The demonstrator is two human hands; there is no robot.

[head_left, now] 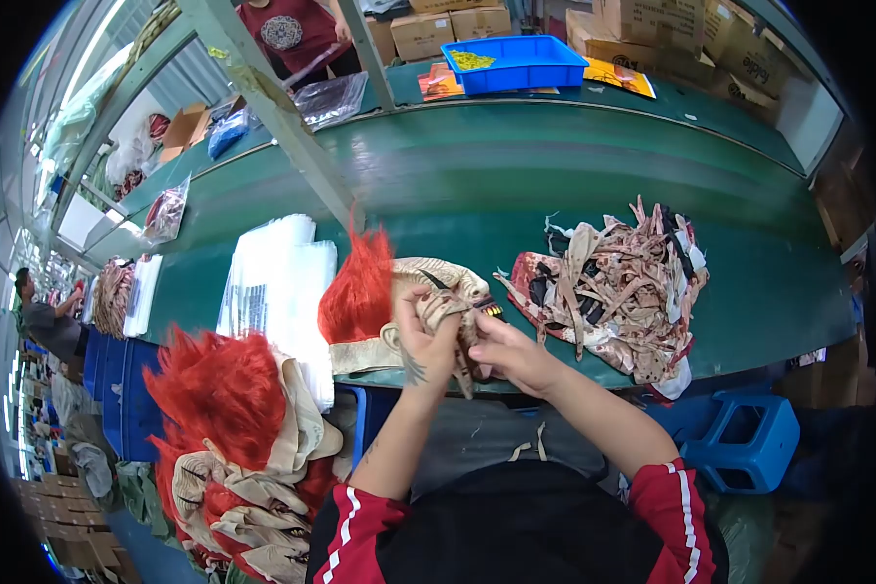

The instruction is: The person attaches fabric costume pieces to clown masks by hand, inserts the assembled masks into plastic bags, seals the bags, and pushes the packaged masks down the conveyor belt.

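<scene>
Both hands are at the near edge of the green table, in front of a clown-like mask with red hair, a wrinkled tan face and yellow teeth. My left hand is closed around a tan, brown-marked latex piece, whose pointed end hangs down below the fingers. The fingers of my right hand pinch the same piece from the other side. Its full shape is hidden by the hands. To the right lies a heap of similar tan, red-stained latex pieces.
Clear plastic bags lie left of the mask. More red-haired masks are piled at lower left. A blue stool stands at right. Behind the green belt are a blue tray, cartons and a person. A metal post rises near the mask.
</scene>
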